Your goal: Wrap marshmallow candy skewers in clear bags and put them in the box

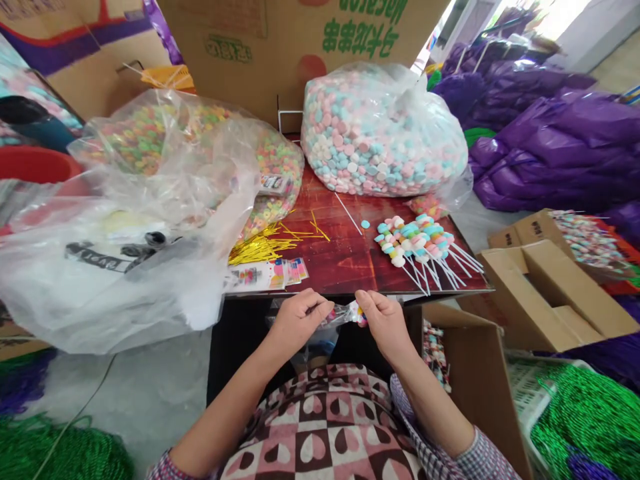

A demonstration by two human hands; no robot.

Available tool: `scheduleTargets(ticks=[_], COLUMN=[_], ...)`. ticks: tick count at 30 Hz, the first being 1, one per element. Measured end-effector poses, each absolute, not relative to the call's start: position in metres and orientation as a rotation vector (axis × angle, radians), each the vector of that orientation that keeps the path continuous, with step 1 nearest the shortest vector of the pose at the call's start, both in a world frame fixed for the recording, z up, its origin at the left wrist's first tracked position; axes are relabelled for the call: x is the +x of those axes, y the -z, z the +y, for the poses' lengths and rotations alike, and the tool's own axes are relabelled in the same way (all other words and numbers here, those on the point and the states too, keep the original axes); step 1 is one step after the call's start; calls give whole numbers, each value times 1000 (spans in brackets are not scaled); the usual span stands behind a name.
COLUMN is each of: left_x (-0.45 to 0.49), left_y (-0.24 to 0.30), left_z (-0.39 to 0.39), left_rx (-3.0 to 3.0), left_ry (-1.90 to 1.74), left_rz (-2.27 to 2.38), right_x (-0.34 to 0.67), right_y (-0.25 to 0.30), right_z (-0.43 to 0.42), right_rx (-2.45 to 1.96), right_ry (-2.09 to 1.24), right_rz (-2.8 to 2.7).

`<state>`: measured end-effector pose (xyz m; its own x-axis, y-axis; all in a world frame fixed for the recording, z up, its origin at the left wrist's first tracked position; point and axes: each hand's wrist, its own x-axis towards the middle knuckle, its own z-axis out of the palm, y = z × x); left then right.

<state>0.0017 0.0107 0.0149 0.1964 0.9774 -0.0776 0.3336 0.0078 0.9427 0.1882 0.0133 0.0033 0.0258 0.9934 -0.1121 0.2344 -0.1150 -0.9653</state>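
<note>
Two pinches at once: left hand [300, 319] and right hand [384, 321] grip a clear wrapper [341, 314] by the near edge of the red table [330, 267], apparently gathering it; next calls for steady tension.

The left hand [299, 319] and right hand [384, 321] are pinching a clear wrapper [342, 313] by the near edge of the red table [340, 263]. Candy skewers [417, 240] are lying on its right, gold ties [260, 245] on its left, and a pastel candy bag [380, 140] is sitting far.
</note>
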Motion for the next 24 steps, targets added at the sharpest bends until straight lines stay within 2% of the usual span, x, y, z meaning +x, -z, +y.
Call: scheduleTargets(ticks=[7, 9, 13, 16, 24], left_x=[-3, -7, -14, -15, -25], left_y=[-15, -16, -19, -17, -12], left_z=[11, 11, 13, 15, 34], left_rx=[1484, 1487, 1468, 1372, 1094], left_ry=[-888, -945, -971, -1049, -1335], left_rz=[1243, 1303, 1371, 1379, 1397], right_x=[200, 218, 261, 276, 265], right_y=[-18, -22, -27, -26, -22], right_z=[23, 29, 46, 55, 64], right_rx=[-1475, -1544, -1911, -2187, -2407], right_ry=[-1104, -907, -197, 68, 138], right_rz=[-1537, -1612, -1828, -1991, -2077])
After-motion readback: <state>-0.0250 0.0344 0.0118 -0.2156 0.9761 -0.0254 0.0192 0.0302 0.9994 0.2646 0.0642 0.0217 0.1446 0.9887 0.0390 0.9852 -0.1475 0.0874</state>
